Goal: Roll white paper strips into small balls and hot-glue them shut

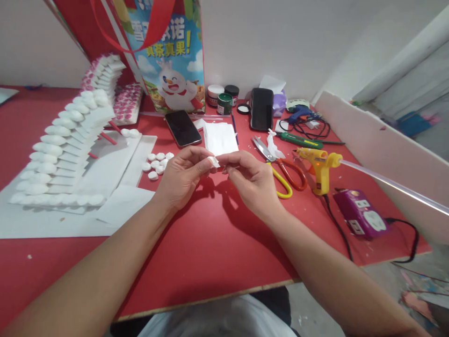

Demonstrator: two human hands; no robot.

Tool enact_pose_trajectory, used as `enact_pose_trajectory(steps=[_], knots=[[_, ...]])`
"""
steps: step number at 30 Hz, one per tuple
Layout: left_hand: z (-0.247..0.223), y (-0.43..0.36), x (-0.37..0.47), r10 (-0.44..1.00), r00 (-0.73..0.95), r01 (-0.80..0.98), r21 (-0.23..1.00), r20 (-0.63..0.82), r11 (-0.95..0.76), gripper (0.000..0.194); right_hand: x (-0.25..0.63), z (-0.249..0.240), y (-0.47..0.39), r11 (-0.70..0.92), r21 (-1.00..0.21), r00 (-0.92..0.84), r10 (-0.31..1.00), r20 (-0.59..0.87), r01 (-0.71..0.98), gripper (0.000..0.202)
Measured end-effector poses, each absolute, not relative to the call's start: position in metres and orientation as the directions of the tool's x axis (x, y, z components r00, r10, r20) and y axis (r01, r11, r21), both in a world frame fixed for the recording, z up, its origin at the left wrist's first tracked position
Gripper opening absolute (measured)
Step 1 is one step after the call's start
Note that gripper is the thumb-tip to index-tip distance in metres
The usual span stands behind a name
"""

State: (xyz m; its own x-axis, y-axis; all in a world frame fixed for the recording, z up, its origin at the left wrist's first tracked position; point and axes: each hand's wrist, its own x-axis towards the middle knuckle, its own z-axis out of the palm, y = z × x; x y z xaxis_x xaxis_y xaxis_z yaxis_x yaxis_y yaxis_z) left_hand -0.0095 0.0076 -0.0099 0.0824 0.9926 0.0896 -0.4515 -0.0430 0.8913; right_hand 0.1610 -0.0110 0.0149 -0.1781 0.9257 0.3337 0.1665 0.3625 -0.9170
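Between the thumb and forefinger of my left hand [187, 175] is a small crumpled white paper piece [213, 162]. My right hand [250, 180] is beside it, its forefinger reaching toward the piece and its thumb and fingers pinched together; whatever they hold is too small to make out. Behind my hands lies a stack of white paper squares [220, 137]. Several small white wads [153, 175] rest left of my left hand. Farther left stands a curved white structure [66, 154] edged with rounded white pieces.
Scissors [294, 172], a yellow glue gun [319, 169] and a purple power socket [363, 215] lie at the right on the red table [210, 262]. Behind are a phone [183, 128], a black device [262, 109], paint jars [224, 103] and a printed bag [171, 61].
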Motion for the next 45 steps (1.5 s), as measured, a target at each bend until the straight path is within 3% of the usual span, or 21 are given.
enact_pose_trajectory(steps=[20, 29, 37, 45], knots=[[-0.013, 0.009, -0.010, 0.996, 0.044, -0.445, 0.894, 0.074, -0.047, 0.021, 0.159, 0.004, -0.012, 0.622, -0.705, -0.249, 0.783, 0.570, 0.341, 0.040], [-0.010, 0.004, -0.012, 0.957, -0.122, -0.095, 0.957, 0.264, -0.276, 0.019, 0.161, 0.004, -0.014, 0.695, -0.544, -0.359, 0.713, 0.602, 0.470, 0.046], [-0.007, 0.003, -0.012, 0.935, -0.128, 0.002, 0.943, 0.331, -0.333, 0.020, 0.162, 0.009, -0.012, 0.664, -0.615, -0.218, 0.735, 0.642, 0.425, 0.039], [-0.010, 0.004, -0.014, 0.920, -0.109, 0.042, 0.926, 0.377, -0.375, 0.021, 0.161, 0.007, -0.013, 0.658, -0.651, -0.254, 0.750, 0.611, 0.379, 0.043]])
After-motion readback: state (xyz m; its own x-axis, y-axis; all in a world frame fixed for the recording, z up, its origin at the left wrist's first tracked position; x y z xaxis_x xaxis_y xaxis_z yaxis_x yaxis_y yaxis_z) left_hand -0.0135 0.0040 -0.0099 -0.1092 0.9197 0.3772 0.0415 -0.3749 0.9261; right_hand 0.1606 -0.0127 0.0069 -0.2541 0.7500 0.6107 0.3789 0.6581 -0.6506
